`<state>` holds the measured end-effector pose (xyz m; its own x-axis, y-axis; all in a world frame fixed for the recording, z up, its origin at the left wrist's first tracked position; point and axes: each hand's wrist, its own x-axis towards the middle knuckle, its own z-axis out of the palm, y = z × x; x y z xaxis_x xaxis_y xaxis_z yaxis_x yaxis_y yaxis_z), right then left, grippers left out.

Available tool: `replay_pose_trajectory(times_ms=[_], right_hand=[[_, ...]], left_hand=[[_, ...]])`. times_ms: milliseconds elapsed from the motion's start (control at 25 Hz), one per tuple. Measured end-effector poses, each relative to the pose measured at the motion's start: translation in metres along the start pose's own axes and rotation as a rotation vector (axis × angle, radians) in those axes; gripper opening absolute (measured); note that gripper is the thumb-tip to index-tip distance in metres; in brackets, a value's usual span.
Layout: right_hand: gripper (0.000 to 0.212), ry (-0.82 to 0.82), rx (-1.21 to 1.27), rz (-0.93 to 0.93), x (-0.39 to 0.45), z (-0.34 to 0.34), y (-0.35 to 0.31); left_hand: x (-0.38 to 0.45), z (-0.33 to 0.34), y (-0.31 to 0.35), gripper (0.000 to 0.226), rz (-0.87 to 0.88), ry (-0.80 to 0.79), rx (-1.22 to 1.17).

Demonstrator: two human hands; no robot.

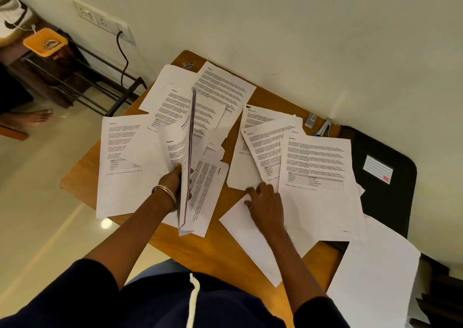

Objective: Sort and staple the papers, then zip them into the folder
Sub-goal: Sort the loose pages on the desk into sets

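Many printed papers [318, 167] lie scattered over a wooden table [82, 175] pushed against a pale wall [300, 27], above a glossy light floor [37, 202]. The left hand [172, 180] grips a sheaf of sheets [186, 157] held on edge, while the right hand [265, 202] rests with loose, spread fingers on a blank sheet [245, 237]. Beyond the right hand, a stapler [325, 128] lies near the wall, and a black folder [385, 177] sits to its right, partly under papers.
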<state>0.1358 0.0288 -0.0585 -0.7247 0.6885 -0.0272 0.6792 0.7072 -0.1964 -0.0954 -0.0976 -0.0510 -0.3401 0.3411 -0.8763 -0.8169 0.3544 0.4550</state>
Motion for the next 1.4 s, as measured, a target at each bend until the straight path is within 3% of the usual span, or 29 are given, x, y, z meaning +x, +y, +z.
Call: replay_pose_trajectory(times_ms=[120,200,480,560,680,760,880,1000,1120,1240,1400], right_hand=[[0.057,-0.137,-0.030,0.233,-0.026,0.011,-0.010],[0.060,-0.140,-0.040,0.316,-0.030,0.012,-0.010],[0.033,-0.121,-0.217,0.110,-0.022,0.000,-0.016],[0.040,-0.132,-0.221,0.041,-0.017,-0.001,-0.016],[0.068,-0.167,-0.201,-0.046,-0.011,-0.012,-0.016],[0.066,-0.144,-0.095,-0.086,-0.011,-0.017,-0.004],[0.046,-0.103,0.170,0.079,-0.015,-0.023,0.022],[0.067,0.007,0.540,0.188,-0.025,-0.036,0.039],[0.084,0.265,0.935,0.543,-0.028,-0.069,0.050],[0.043,0.416,1.430,0.878,-0.027,-0.092,0.077],[0.028,0.405,1.579,1.062,-0.043,-0.108,0.109]], left_hand=[[0.001,-0.004,-0.002,0.031,-0.020,-0.025,-0.021],[0.003,-0.005,-0.006,0.032,-0.042,-0.034,-0.026],[0.010,-0.001,-0.017,0.041,-0.056,-0.031,0.024],[0.013,0.001,-0.019,0.043,-0.049,-0.025,0.022],[0.020,0.000,-0.027,0.054,0.003,0.011,0.064],[0.020,0.000,-0.030,0.050,-0.018,-0.018,0.020],[0.030,-0.003,-0.035,0.054,-0.008,0.009,0.083],[0.032,-0.003,-0.040,0.046,-0.036,-0.056,0.027],[0.033,0.004,-0.043,0.053,-0.001,-0.049,0.070],[0.026,0.016,-0.043,0.052,0.000,-0.094,0.068],[0.027,0.028,-0.043,0.064,0.011,-0.076,0.088]])
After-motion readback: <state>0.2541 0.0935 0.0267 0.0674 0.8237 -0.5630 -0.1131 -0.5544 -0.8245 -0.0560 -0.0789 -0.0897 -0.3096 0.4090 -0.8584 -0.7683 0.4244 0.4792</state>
